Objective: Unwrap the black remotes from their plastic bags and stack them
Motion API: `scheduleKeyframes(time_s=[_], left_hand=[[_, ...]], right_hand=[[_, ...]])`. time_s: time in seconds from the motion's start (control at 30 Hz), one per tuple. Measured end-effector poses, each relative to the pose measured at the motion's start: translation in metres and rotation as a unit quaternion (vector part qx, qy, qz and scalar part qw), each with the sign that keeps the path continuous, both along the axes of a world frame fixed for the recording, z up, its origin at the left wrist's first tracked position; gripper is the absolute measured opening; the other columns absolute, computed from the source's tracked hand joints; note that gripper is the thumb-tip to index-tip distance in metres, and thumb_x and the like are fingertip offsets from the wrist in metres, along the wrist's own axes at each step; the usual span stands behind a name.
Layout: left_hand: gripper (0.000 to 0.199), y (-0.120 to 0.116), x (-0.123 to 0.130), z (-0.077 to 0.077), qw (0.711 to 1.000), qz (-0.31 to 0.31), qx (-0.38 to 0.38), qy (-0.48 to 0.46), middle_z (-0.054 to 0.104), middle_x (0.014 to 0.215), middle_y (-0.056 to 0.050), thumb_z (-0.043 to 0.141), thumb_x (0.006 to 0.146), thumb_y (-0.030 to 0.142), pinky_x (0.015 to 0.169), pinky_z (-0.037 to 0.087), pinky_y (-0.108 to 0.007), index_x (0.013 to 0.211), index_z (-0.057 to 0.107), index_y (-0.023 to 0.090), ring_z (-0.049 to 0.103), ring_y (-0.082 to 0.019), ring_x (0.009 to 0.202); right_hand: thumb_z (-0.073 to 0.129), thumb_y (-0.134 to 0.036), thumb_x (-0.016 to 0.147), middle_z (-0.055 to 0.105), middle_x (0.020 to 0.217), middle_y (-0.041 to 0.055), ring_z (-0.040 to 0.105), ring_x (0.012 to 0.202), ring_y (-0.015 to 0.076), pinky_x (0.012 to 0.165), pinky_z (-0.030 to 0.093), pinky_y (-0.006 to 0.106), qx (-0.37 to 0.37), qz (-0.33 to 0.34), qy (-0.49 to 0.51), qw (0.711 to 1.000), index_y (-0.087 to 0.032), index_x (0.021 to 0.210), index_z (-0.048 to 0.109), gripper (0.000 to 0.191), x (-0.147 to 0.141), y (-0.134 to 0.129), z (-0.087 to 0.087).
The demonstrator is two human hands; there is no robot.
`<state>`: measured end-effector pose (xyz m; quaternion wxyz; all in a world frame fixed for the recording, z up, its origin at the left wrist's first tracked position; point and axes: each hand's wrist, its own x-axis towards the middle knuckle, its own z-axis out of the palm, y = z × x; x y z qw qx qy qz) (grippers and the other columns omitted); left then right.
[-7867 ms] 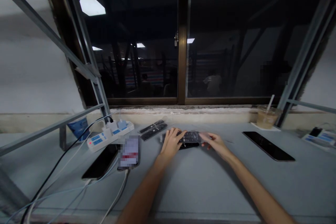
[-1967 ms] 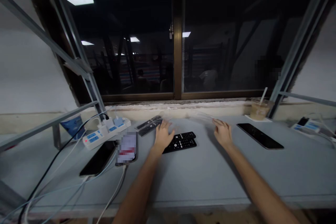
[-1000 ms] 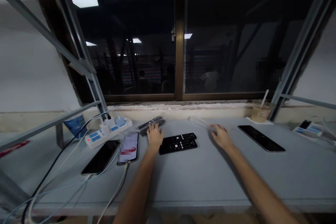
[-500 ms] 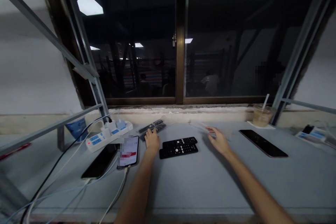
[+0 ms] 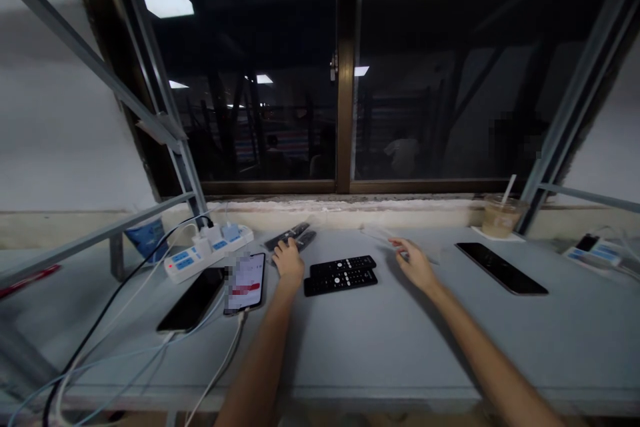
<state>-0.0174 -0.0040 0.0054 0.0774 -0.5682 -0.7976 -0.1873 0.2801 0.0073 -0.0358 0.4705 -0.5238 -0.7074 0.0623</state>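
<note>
My left hand [image 5: 289, 261] rests with its fingers spread at the near edge of two dark remotes in clear plastic sleeves [image 5: 295, 237]. The fingertips touch the plastic, but no grip shows. Between my hands lie two bare black remote controls [image 5: 345, 279], side by side and partly overlapping, buttons facing up. To their right, my right hand [image 5: 414, 265] hovers low over the table, fingers apart and pointing left. Thin clear plastic, perhaps an empty sleeve [image 5: 379, 233], lies just beyond its fingertips; its outline is faint.
On the left are a power strip [image 5: 207, 253] with plugs, two charging phones, one dark [image 5: 193, 300] and one lit [image 5: 253, 283], and trailing cables. On the right lie another phone [image 5: 500, 268] and a drink cup with straw [image 5: 500, 217]. Metal frame posts [image 5: 183, 167] flank the table.
The view has tilted down slightly. My left fingers look a little more spread on the sleeved remotes. My right hand has barely moved, and the bare remotes stay in place.
</note>
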Motion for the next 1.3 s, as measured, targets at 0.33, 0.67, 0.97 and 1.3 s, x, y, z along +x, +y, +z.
scheduleKeyframes(time_s=[0.33, 0.67, 0.97, 1.3], left_hand=[[0.039, 0.005, -0.006, -0.006, 0.999, -0.034, -0.003, -0.010, 0.060, 0.107, -0.013, 0.051, 0.072, 0.017, 0.087, 0.033, -0.036, 0.111, 0.050, 0.014, 0.048, -0.028, 0.107], [0.038, 0.003, 0.002, -0.001, 0.998, -0.058, 0.002, -0.003, 0.058, 0.108, -0.012, 0.048, 0.071, 0.010, 0.086, 0.033, -0.035, 0.108, 0.052, 0.016, 0.052, -0.025, 0.104], [0.040, -0.008, 0.022, 0.012, 0.977, -0.206, 0.048, 0.024, 0.059, 0.100, -0.005, 0.050, 0.061, 0.007, 0.084, 0.032, -0.033, 0.099, 0.048, 0.020, 0.051, -0.022, 0.100], [0.041, -0.012, 0.033, 0.006, 0.974, -0.222, 0.041, 0.031, 0.059, 0.099, -0.004, 0.046, 0.060, 0.004, 0.081, 0.031, -0.033, 0.097, 0.046, 0.021, 0.049, -0.022, 0.099]], right_hand=[[0.042, -0.017, 0.069, 0.064, 0.100, 0.0073, 0.060, 0.076, 0.0174, 0.074, 0.047, 0.033, 0.000, 0.017, 0.017, 1.000, -0.019, 0.100, 0.059, 0.035, -0.004, -0.003, 0.000], [0.045, -0.022, 0.074, 0.068, 0.092, 0.0068, 0.061, 0.079, 0.0189, 0.075, 0.047, 0.034, -0.018, 0.070, 0.034, 0.997, -0.020, 0.089, 0.063, 0.023, -0.016, -0.006, 0.001], [0.052, -0.044, 0.077, 0.064, 0.085, 0.0063, 0.061, 0.074, 0.0178, 0.069, 0.046, 0.030, -0.072, 0.097, 0.194, 0.974, -0.019, 0.104, 0.057, 0.037, -0.035, -0.012, 0.012], [0.058, -0.051, 0.070, 0.065, 0.079, 0.0031, 0.062, 0.072, 0.0188, 0.061, 0.043, 0.028, -0.125, 0.097, 0.292, 0.943, -0.020, 0.078, 0.059, 0.032, -0.038, -0.017, 0.023]])
